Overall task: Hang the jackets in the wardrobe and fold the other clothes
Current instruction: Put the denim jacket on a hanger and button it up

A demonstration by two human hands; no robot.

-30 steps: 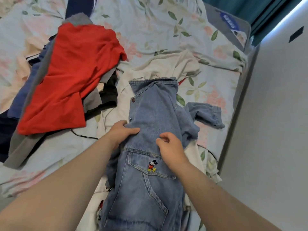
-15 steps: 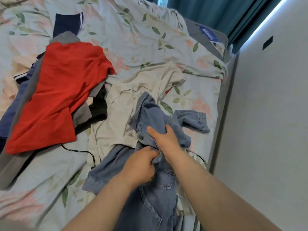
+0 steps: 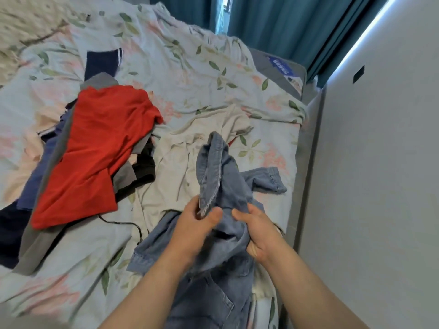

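holding the denim jacket bunched above the near right part of the bed, over a cream garment spread flat on the sheet. left hand pinching a doubled denim edge, probably the collar, between thumb and fingers. right hand curled round a wad of the same cloth just beside it. one sleeve trailing to the right, the lower body hanging near and running out of the bottom of view.

seems to be the start of readying this jacket for a hanger. to do it well: find the collar seam first, then slide the hands apart along it to pinch a shoulder point with each. shake once to free the sleeves. lift clear of the cream garment to avoid dragging it along. leave the red garment and the pile under it at the left for folding later. no hanger or wardrobe in view, so expect to turn away from the bed.
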